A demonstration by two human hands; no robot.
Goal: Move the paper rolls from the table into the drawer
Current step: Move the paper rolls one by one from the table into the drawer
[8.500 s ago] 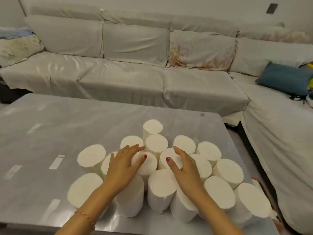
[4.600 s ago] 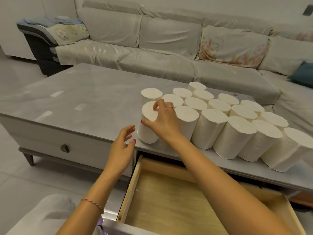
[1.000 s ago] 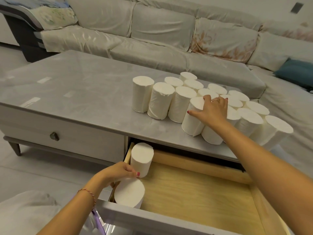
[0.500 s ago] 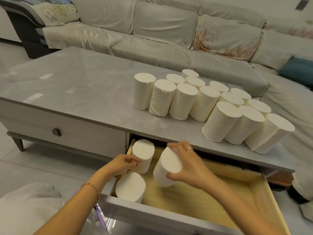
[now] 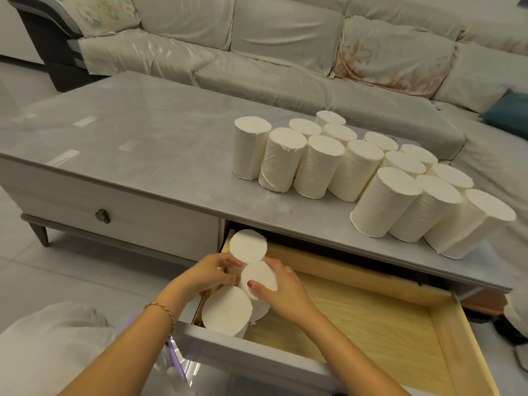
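Note:
Several white paper rolls (image 5: 354,170) stand bunched on the right half of the grey table (image 5: 148,144). Below them the wooden drawer (image 5: 380,318) is pulled out. Three rolls stand along its left side: a far roll (image 5: 248,247), a middle roll (image 5: 258,277) and a near roll (image 5: 227,310). My right hand (image 5: 281,290) is wrapped around the middle roll from the right. My left hand (image 5: 210,274) touches the same roll from the left, its fingers also against the far roll.
A second drawer with a round knob (image 5: 103,216) stays closed at the left. A covered sofa (image 5: 285,52) runs behind the table, with a teal cushion (image 5: 508,110) at the right. Grey tiled floor (image 5: 43,281) lies left of me.
My right hand has carried its roll left and down, setting it between the two rolls in the drawer. My left hand has shifted onto that roll.

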